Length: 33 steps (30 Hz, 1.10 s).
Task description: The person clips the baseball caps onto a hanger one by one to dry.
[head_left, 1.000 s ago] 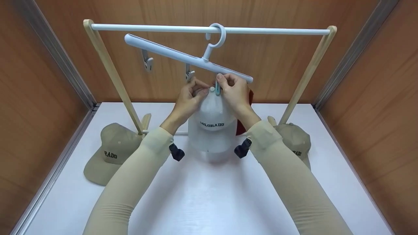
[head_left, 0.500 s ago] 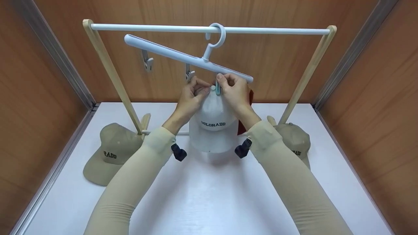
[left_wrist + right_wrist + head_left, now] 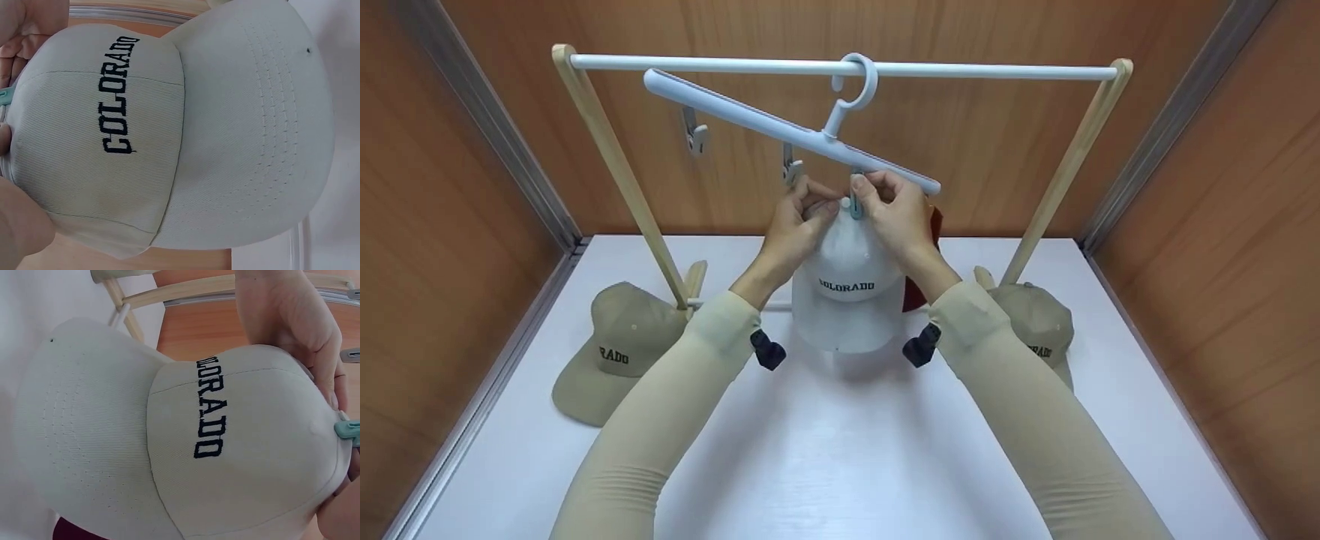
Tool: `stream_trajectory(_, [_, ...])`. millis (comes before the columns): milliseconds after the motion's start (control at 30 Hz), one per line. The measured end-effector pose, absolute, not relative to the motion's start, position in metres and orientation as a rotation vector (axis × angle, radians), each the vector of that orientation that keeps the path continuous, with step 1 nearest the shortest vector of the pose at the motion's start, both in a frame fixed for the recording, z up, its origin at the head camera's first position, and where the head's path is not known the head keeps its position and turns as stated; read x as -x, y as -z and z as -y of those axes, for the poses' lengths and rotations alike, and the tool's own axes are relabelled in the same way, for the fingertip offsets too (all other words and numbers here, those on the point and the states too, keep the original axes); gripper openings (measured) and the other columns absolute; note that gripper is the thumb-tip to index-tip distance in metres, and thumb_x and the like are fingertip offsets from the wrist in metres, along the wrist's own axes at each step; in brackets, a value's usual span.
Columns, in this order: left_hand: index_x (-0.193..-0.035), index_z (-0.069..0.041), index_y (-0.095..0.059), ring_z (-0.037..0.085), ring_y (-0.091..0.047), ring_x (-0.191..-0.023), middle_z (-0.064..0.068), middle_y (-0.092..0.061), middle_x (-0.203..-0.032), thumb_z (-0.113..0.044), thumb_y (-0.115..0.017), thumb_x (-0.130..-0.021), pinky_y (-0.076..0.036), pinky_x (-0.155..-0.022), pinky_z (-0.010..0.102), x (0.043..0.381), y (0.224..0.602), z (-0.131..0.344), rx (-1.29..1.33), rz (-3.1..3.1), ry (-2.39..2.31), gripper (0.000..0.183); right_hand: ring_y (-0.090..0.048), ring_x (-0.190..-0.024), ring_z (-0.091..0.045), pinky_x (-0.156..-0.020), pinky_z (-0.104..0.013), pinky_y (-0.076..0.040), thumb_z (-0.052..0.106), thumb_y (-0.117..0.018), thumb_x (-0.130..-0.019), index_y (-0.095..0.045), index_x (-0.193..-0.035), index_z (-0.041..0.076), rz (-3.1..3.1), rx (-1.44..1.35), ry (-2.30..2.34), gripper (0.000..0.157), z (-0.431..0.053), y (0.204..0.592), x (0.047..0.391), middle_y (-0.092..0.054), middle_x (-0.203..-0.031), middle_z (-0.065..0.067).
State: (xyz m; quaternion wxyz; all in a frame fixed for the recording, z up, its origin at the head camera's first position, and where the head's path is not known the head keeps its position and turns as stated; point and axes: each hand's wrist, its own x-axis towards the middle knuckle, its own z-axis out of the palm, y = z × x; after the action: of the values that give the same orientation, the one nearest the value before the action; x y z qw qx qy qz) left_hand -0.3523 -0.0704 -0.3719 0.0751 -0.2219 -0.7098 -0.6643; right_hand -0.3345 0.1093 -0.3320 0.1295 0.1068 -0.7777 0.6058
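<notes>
A white cap (image 3: 847, 255) lettered COLORADO hangs with its crown at the top and its brim pointing down, below the low end of a tilted pale blue hanger (image 3: 750, 116). At its top, my left hand (image 3: 795, 229) pinches the crown beside the button. With thumb and fingers, my right hand (image 3: 904, 214) grips a teal clip (image 3: 856, 206) that sits on the crown; the clip shows more plainly in the right wrist view (image 3: 347, 430). Part of a dark red thing (image 3: 915, 296) shows behind the white cap, mostly hidden.
The hanger hooks over a white rail (image 3: 697, 64) on a wooden-legged rack. Two grey clips (image 3: 695, 139) dangle from its raised side. Khaki caps lie at the left (image 3: 622, 345) and right (image 3: 1039, 322) of the white table (image 3: 810, 465). Wooden panels enclose the back and sides.
My right thumb has shifted slightly left and down on the teal clip. The hanger's left end has risen a little. The cap swayed slightly right, then back left.
</notes>
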Motion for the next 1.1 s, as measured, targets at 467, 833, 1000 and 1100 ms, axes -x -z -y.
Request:
stream_trajectory(467, [-0.122, -0.011, -0.061, 0.015, -0.061, -0.134, 0.004, -0.068, -0.130, -0.014, -0.061, -0.109, -0.042, -0.118, 0.031, 0.354, 0.374, 0.075, 0.670, 2.175, 1.919, 0.013, -0.067, -0.111, -0.018, -0.109, -0.033, -0.051, 0.036, -0.069, -0.105, -0.072, -0.122, 0.008, 2.273, -0.345, -1.795, 0.033, -0.110, 0.335, 0.333, -0.074, -0.117, -0.006])
stream_trajectory(833, [-0.124, -0.010, -0.061, 0.015, -0.061, -0.135, 0.004, -0.068, -0.129, -0.016, -0.061, -0.109, -0.043, -0.117, 0.029, 0.355, 0.376, 0.078, 0.691, 2.180, 1.924, 0.015, -0.067, -0.116, -0.018, -0.111, -0.034, -0.049, 0.036, -0.069, -0.105, -0.071, -0.128, 0.007, 2.270, -0.375, -1.800, 0.037, -0.111, 0.337, 0.332, -0.073, -0.121, -0.006])
stream_trajectory(1000, [-0.127, -0.011, -0.060, 0.014, -0.060, -0.135, 0.003, -0.068, -0.131, -0.019, -0.061, -0.110, -0.043, -0.118, 0.031, 0.354, 0.377, 0.080, 0.682, 2.194, 1.926, 0.019, -0.067, -0.120, -0.018, -0.114, -0.035, -0.048, 0.040, -0.069, -0.104, -0.070, -0.131, 0.010, 2.288, -0.354, -1.782, 0.041, -0.111, 0.337, 0.331, -0.073, -0.124, -0.005])
stream_trajectory(1100, [-0.127, -0.011, -0.060, 0.014, -0.060, -0.135, 0.002, -0.068, -0.131, -0.021, -0.061, -0.110, -0.043, -0.118, 0.032, 0.353, 0.377, 0.081, 0.681, 2.199, 1.926, 0.020, -0.067, -0.123, -0.017, -0.115, -0.035, -0.047, 0.042, -0.069, -0.103, -0.070, -0.134, 0.011, 2.301, -0.345, -1.772, 0.043, -0.111, 0.337, 0.330, -0.073, -0.128, -0.004])
